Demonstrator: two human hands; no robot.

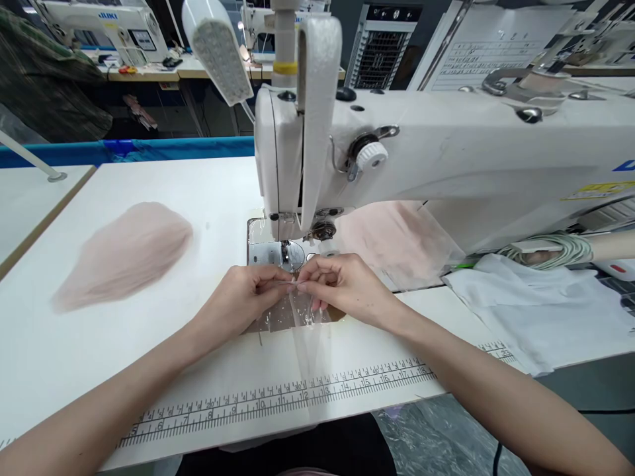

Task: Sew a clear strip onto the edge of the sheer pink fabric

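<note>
Both grips closed: left hand (248, 291) and right hand (342, 284) pinching sheer strip (308, 344) before sewing machine (421, 142).

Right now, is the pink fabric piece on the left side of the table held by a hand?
No, the pink fabric piece lies apart from the left hand.

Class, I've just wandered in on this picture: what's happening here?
A person at a white sewing machine pinches a thin, sheer strip of fabric between the fingertips of the left hand and right hand, just in front of the needle area. The strip hangs down towards the ruler marks along the table edge. One pale pink piece lies to the left, another behind the right hand.
</note>
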